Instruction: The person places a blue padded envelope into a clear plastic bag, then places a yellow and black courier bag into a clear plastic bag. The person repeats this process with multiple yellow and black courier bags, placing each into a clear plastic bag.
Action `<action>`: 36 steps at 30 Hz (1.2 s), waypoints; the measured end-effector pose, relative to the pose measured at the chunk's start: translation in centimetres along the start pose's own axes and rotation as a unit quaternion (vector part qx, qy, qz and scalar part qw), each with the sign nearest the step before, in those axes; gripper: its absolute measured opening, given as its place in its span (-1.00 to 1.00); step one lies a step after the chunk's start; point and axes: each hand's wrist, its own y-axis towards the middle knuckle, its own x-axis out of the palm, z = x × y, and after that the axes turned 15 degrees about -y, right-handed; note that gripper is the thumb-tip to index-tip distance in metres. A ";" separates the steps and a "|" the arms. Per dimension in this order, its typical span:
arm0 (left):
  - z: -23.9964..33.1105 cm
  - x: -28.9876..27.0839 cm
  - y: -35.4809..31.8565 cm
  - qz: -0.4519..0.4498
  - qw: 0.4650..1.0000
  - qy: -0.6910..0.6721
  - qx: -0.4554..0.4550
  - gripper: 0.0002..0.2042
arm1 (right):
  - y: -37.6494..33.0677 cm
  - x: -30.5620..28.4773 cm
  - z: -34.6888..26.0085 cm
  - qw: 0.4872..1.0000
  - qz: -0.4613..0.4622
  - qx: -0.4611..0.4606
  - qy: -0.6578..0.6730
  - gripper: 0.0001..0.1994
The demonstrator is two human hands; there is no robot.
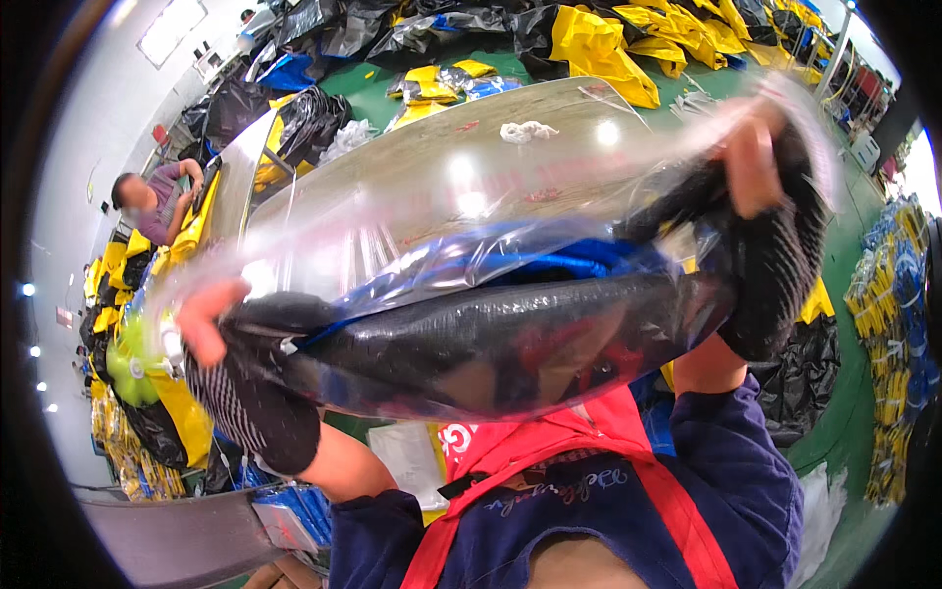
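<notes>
A see-through plastic bag [383, 245] is stretched between my two hands, with its open edge turned away from me. Inside it lies a folded bundle of shiny black sheeting [510, 329], with blue sheeting [579, 257] along its far side. My left hand [211, 322] grips the bag's left corner, thumb and finger pinched. On the right, my right hand [754, 169] holds the opposite corner higher up, smeared by motion. Black knit coverings with white stripes wrap both hands and wrists, leaving fingertips bare.
Beyond the bag stands a table [392, 152] with a crumpled white scrap [528, 131] on it. Yellow sheeting [608, 49] and black sheeting pile up behind. Folded yellow and blue stacks [888, 344] stand at right. A person [162, 211] sits at far left, near a green fan [132, 363].
</notes>
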 end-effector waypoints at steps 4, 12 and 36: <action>-9.9 1.6 2.0 -0.193 0.968 0.161 0.000 -0.69 | -0.6 -0.1 14.1 0.928 0.019 0.077 -0.364 -0.73; -30.0 0.9 -1.1 -0.007 0.832 -0.273 -0.482 -0.55 | -2.1 5.2 25.9 0.828 -0.134 -0.079 -0.539 -0.79; -27.2 4.5 0.5 -0.132 0.951 -0.091 -0.265 -0.69 | 1.7 16.1 27.4 0.739 -0.391 -0.298 -0.461 -0.87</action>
